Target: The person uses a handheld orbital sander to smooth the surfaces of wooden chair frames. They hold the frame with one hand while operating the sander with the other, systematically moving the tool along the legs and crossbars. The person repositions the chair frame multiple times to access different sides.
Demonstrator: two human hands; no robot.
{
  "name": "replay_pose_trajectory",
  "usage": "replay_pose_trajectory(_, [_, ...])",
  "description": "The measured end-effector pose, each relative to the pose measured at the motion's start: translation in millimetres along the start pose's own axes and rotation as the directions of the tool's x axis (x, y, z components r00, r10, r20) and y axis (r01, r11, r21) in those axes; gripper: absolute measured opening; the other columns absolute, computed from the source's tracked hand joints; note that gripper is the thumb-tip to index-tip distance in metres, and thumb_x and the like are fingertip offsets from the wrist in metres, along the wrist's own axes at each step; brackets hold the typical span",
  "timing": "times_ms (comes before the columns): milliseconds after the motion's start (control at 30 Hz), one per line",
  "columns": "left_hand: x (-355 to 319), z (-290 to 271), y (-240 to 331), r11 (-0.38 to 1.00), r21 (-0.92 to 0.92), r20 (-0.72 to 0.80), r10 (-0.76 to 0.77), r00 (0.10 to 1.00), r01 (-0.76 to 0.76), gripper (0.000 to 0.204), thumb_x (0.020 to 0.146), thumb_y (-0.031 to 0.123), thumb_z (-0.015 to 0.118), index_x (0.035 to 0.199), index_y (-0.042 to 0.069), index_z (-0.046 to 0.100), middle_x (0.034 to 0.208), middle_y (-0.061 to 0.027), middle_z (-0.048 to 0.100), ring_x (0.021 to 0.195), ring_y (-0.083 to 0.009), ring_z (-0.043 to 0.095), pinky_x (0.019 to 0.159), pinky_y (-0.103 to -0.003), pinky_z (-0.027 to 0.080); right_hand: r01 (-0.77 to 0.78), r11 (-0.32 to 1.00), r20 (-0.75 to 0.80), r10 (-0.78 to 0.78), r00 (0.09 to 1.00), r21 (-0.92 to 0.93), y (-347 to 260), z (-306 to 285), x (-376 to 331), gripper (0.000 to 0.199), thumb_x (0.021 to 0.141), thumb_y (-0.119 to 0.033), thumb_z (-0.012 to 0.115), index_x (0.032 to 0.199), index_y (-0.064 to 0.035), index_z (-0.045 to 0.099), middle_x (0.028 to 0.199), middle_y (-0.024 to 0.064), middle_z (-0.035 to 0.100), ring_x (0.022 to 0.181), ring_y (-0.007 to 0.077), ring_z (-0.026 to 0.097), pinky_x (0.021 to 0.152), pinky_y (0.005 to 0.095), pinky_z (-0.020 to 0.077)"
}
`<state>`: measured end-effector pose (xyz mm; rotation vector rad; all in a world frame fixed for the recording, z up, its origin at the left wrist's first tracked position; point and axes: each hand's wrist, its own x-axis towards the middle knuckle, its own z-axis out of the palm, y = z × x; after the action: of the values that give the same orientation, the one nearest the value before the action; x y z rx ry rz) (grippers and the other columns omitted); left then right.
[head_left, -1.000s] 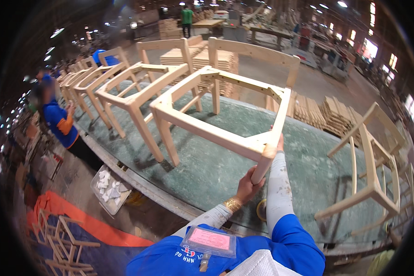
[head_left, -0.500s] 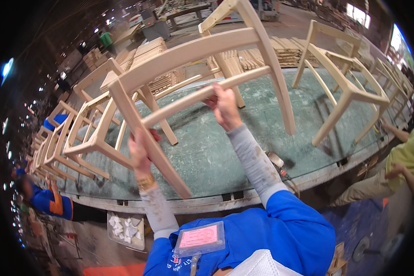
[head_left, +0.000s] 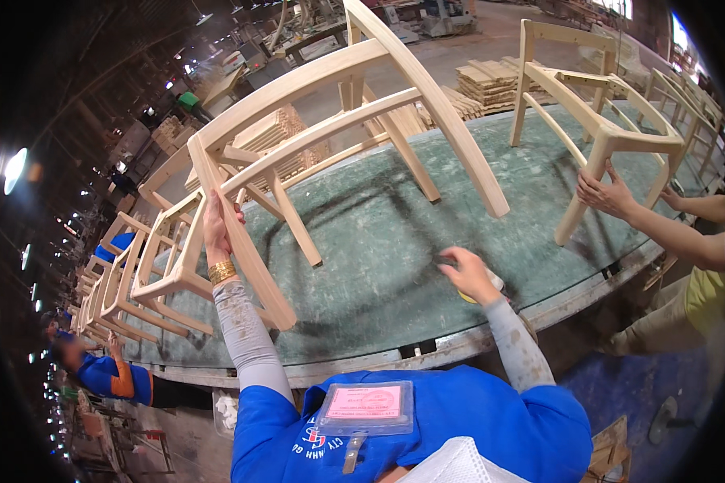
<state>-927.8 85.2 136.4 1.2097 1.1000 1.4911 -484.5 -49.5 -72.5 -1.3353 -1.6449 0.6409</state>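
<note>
A pale wooden chair frame (head_left: pixel 298 84) is tilted in front of me, its crossbars running between two long side posts. My left hand (head_left: pixel 217 229) is wrapped round its left post, just below where the lower crossbar joins. Toward the table's near edge, my right hand (head_left: pixel 469 276) is off the chair, thumb and fingers apart. Partly hidden behind that hand and wrist is a small tool (head_left: pixel 496 282), of which only a pale part and a yellow edge show.
The chairs stand on a long green-topped table (head_left: pixel 362 298). At right, a co-worker's hand (head_left: pixel 608 193) touches the leg of another chair (head_left: pixel 576 129). More chairs (head_left: pixel 165 282) line the left, where a person in blue (head_left: pixel 113 374) stands. Stacked wooden parts (head_left: pixel 491 84) lie beyond.
My right hand has let go of the lower crossbar and moved right and down, close to the tool. The chair has shifted slightly left. The co-worker's hand has come onto the right chair's leg.
</note>
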Motion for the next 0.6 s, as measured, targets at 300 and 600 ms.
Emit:
replay_pose_trajectory(300, [7.4, -2.6, 1.1, 0.998, 0.019, -0.084, -0.062, 0.995, 0.063, 0.050, 0.088, 0.054, 0.054, 0.100, 0.006, 0.050, 0.068, -0.0071, 0.055, 0.050, -0.0136, 0.056, 0.045, -0.025, 0.049, -0.363, 0.724, -0.069, 0.402, 0.913, -0.587, 99.9, 14.5, -53.9, 0.085, 0.065, -0.020, 0.079, 0.137, -0.0199, 0.034, 0.128, 0.0205, 0.042, 0.116, 0.0399, 0.044, 0.091, 0.0528, 0.0368])
replay_pose_trajectory(600, [-1.6, 10.6, -0.9, 1.000, 0.009, -0.115, -0.027, 0.993, 0.028, 0.053, 0.090, 0.061, 0.043, 0.091, 0.008, 0.051, 0.064, -0.0043, 0.052, 0.048, -0.0126, 0.054, 0.041, -0.024, 0.046, -0.296, 0.723, 0.013, 0.388, 0.921, -0.624, 114.4, 4.8, -38.1, 0.082, 0.062, -0.016, 0.079, 0.132, -0.0257, 0.038, 0.111, 0.0168, 0.048, 0.097, 0.0367, 0.056, 0.075, 0.0477, 0.0486])
